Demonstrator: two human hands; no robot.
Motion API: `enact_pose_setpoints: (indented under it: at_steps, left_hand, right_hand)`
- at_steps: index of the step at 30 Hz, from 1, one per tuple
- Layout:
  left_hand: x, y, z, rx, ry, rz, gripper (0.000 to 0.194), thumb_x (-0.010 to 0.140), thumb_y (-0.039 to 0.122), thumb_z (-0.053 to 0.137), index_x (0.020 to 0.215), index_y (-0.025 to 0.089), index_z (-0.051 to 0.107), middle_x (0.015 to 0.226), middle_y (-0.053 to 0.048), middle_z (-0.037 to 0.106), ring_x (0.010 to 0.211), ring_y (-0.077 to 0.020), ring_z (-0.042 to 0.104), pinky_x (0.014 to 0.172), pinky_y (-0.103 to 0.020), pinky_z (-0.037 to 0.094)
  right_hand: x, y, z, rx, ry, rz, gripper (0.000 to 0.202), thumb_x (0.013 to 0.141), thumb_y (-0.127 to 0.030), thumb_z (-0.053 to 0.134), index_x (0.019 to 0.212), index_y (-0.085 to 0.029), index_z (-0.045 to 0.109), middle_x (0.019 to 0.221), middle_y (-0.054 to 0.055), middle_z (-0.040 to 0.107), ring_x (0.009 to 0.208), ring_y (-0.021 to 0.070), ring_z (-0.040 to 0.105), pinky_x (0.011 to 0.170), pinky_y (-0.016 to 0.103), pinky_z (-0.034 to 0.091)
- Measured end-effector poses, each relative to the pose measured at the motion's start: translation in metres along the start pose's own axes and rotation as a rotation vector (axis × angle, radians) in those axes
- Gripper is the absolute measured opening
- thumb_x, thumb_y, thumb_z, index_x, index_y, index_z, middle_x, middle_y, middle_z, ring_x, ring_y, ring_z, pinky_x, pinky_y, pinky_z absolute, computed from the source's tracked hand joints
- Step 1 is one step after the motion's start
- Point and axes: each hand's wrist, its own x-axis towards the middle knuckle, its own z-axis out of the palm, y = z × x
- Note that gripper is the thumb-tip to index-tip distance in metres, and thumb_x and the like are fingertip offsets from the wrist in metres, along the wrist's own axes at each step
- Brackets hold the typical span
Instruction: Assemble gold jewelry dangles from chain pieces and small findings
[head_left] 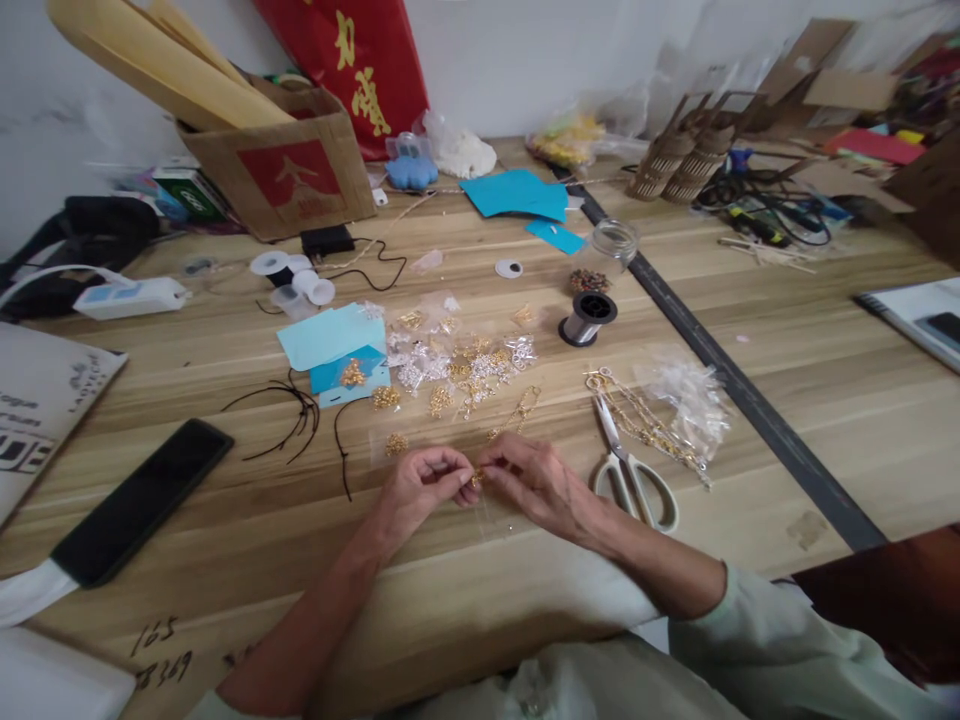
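Note:
My left hand (pixel 427 487) and my right hand (pixel 536 480) meet above the table, fingertips pinched together. Between them is a small gold-coloured jewellery piece (pixel 477 478); its exact kind is too small to make out. Just beyond the fingers lies a gold chain (pixel 525 405). Little heaps of gold findings (pixel 396 443) and silver-coloured findings (pixel 420 368) spread over small clear bags in front of the hands. Scissors with pale handles (pixel 626 470) rest to the right of my right hand, points away from me. Beside them is a longer gold chain (pixel 649 425).
Clear plastic bags (pixel 690 400), a wire spool (pixel 587 318) and a glass jar with beads (pixel 604 255) stand to the right. Blue cards (pixel 330 335), black cords (pixel 289 415) and a phone (pixel 142 500) lie left. A paper bag (pixel 285 180) stands at the back.

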Motion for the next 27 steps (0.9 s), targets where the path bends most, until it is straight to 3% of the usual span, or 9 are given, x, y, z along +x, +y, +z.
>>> enact_pose_setpoints:
  at_steps: [7, 11, 27]
  left_hand:
    - [-0.0028, 0.0042, 0.0032, -0.004, 0.023, 0.023, 0.02, 0.065, 0.029, 0.074, 0.068, 0.011, 0.065, 0.057, -0.003, 0.068, 0.049, -0.0122, 0.063, 0.05, -0.021, 0.053]
    - [-0.0038, 0.0029, 0.0034, 0.018, 0.039, 0.048, 0.016, 0.065, 0.025, 0.074, 0.067, 0.012, 0.065, 0.056, -0.002, 0.068, 0.048, -0.0116, 0.063, 0.049, -0.02, 0.053]
    - [-0.0061, -0.0047, 0.0064, 0.236, 0.136, 0.314, 0.002, 0.071, 0.014, 0.065, 0.072, 0.013, 0.067, 0.059, 0.0, 0.067, 0.047, -0.0117, 0.065, 0.047, -0.018, 0.054]
  right_hand:
    - [0.004, 0.002, 0.0041, 0.365, -0.043, 0.279, 0.014, 0.087, -0.025, 0.053, 0.091, -0.013, 0.06, 0.075, 0.003, 0.061, 0.064, 0.0108, 0.055, 0.056, 0.021, 0.041]
    - [0.0065, -0.0001, 0.0047, 0.632, -0.105, 0.349, 0.02, 0.084, -0.032, 0.057, 0.087, -0.012, 0.059, 0.071, 0.002, 0.06, 0.06, 0.009, 0.054, 0.054, 0.02, 0.042]
    - [0.0099, 0.0082, 0.01, 0.916, -0.147, 0.519, 0.028, 0.071, -0.038, 0.07, 0.079, -0.013, 0.06, 0.062, -0.002, 0.059, 0.051, 0.0062, 0.053, 0.046, 0.017, 0.045]
